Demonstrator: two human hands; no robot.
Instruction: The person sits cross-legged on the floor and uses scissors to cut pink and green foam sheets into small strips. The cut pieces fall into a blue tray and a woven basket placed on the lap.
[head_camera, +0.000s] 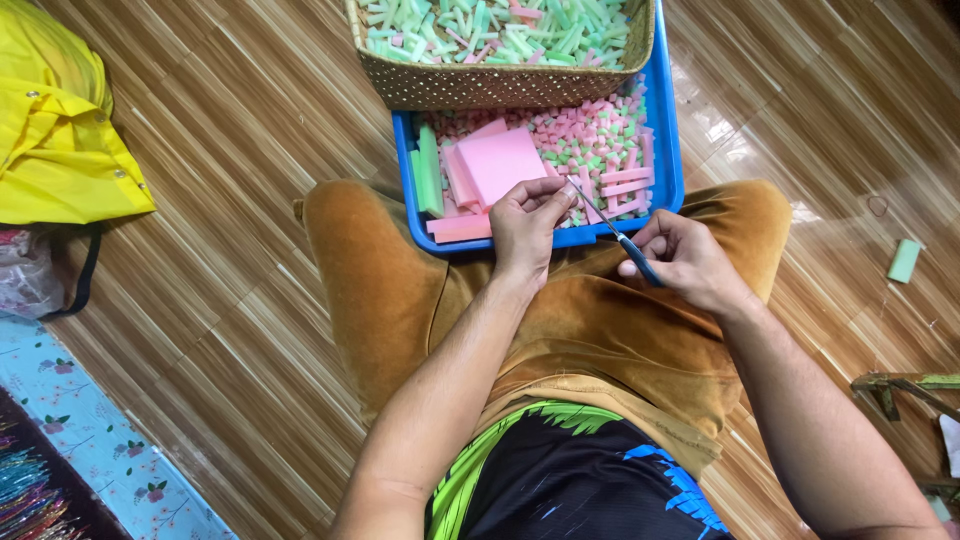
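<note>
Mid-cut: right hand grips the scissors, left hand pinches a pink foam strip (over the blue tray). Next probably needs feeding it forward.

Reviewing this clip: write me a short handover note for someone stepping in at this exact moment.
Left hand: fingers pinch a pink foam piece at the blue tray's near edge.
Right hand: closed on a blue-handled blade, its tip at the left fingers.
Things: uncut pink sheets and green strips lie in the tray's left half.
Done: small pink and green cubes fill the right half; the woven basket behind holds long strips.
Left: the uncut sheets. One green piece lies on the floor, right.
</note>
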